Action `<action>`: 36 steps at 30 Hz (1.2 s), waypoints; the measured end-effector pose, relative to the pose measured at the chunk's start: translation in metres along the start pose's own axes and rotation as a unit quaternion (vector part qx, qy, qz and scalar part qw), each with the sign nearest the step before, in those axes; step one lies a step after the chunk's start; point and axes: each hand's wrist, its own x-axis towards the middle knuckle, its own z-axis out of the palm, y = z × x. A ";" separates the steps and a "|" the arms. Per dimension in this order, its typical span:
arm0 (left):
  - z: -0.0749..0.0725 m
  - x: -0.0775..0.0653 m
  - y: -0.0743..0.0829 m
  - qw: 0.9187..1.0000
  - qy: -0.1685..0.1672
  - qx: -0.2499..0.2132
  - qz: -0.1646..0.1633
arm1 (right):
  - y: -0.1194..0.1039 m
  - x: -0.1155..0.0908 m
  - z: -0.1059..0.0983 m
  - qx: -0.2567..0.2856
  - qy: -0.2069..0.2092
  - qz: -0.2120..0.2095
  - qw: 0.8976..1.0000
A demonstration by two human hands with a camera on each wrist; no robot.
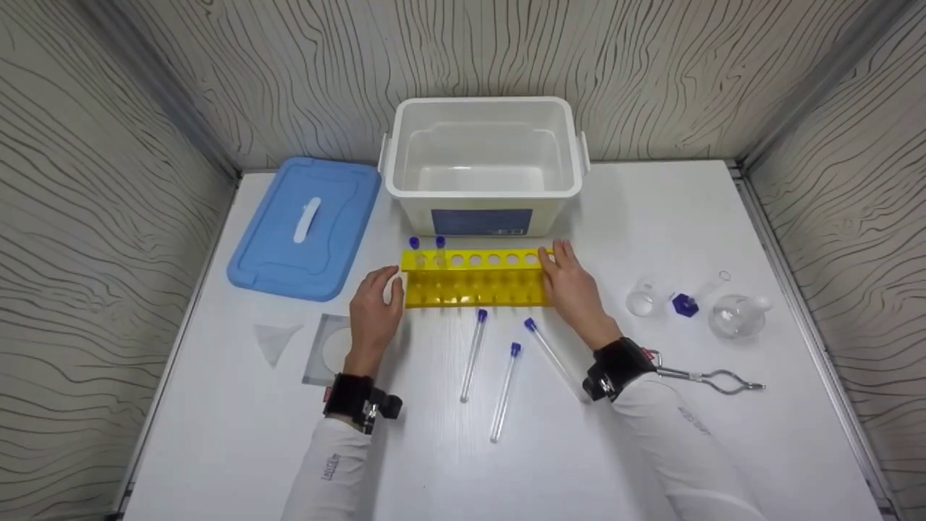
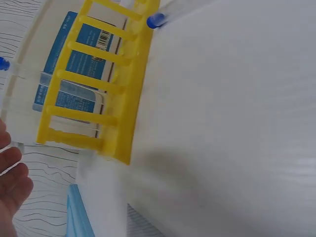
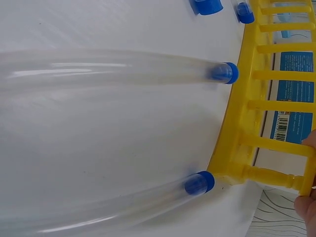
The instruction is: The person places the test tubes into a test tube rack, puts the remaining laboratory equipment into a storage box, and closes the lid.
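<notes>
A yellow test tube rack [image 1: 477, 289] stands at mid-table, with two blue-capped test tubes [image 1: 440, 242] in the holes at its left end. My right hand [image 1: 576, 293] grips the rack's right end; in the right wrist view, the fingertips [image 3: 307, 210] pinch the upper bar. Beside the left end is my left hand [image 1: 374, 307], its fingers loosely bent; the left wrist view shows these fingers [image 2: 14, 170] apart from the rack. Three more capped tubes lie in front: one on the left [image 1: 474, 358], a middle one [image 1: 504, 398] and one on the right [image 1: 553, 353], partly behind my right wrist.
Behind the rack stands a white bin [image 1: 481, 195], its blue lid [image 1: 333, 217] lying to the left. A funnel [image 1: 273, 341] and a packet with a white disc [image 1: 322, 354] lie at left. Glass flasks [image 1: 734, 318], a blue-based cylinder [image 1: 685, 305] and metal tongs [image 1: 712, 378] are at right.
</notes>
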 end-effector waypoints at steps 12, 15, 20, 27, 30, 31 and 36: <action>0.027 -0.024 -0.013 0.965 -0.235 0.075 -0.093 | -0.001 0.001 -0.001 0.006 -0.011 0.006 1.000; 0.032 -0.029 -0.014 0.961 -0.252 0.057 -0.098 | -0.002 0.001 0.000 0.007 -0.007 0.002 1.000; 0.036 -0.030 -0.012 0.957 -0.264 0.058 -0.102 | -0.002 0.002 0.001 0.010 -0.002 -0.002 1.000; 0.042 -0.032 -0.011 0.953 -0.273 0.089 -0.095 | 0.000 0.001 0.002 0.005 0.031 -0.023 0.999; 0.045 -0.035 -0.011 0.950 -0.275 0.109 -0.101 | 0.000 0.000 0.002 0.004 0.036 -0.027 0.999; 0.046 -0.036 -0.011 0.949 -0.274 0.114 -0.102 | 0.000 0.000 0.003 0.006 0.033 -0.026 0.999; 0.047 -0.039 -0.010 0.947 -0.277 0.131 -0.100 | 0.002 -0.001 0.002 0.022 0.011 -0.013 1.000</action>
